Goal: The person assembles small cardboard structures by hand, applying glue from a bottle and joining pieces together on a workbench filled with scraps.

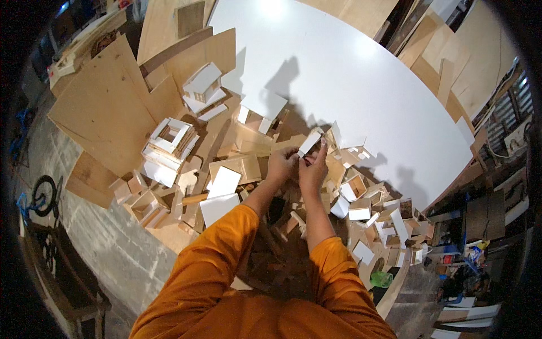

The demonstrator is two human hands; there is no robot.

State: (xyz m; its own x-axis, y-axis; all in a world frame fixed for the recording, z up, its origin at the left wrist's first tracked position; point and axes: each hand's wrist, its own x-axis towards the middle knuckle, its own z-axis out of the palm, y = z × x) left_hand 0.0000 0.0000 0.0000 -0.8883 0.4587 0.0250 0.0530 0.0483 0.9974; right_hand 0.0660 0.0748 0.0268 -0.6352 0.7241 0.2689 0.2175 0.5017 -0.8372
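Between my two hands is a small white-faced wooden piece (pixel 309 144), tilted above the cluttered work surface. My left hand (pixel 282 164) pinches its lower left side, with the fingers closed. My right hand (pixel 313 172) grips it from the right, a finger stretched up along its edge. Part of the piece is hidden behind the fingers. Just beyond and to the right stand small white-and-wood assemblies (pixel 354 150). Left of my forearms lie a flat white panel (pixel 224 182) and a light wooden box (pixel 244 168).
A large white board (pixel 350 73) spreads across the back. At left stand a stack of white-faced square frames (pixel 171 135), a small house-shaped model (pixel 204 82) and big plywood sheets (pixel 107 107). Open wooden boxes (pixel 355 186) crowd the right, near a green bottle (pixel 381 279).
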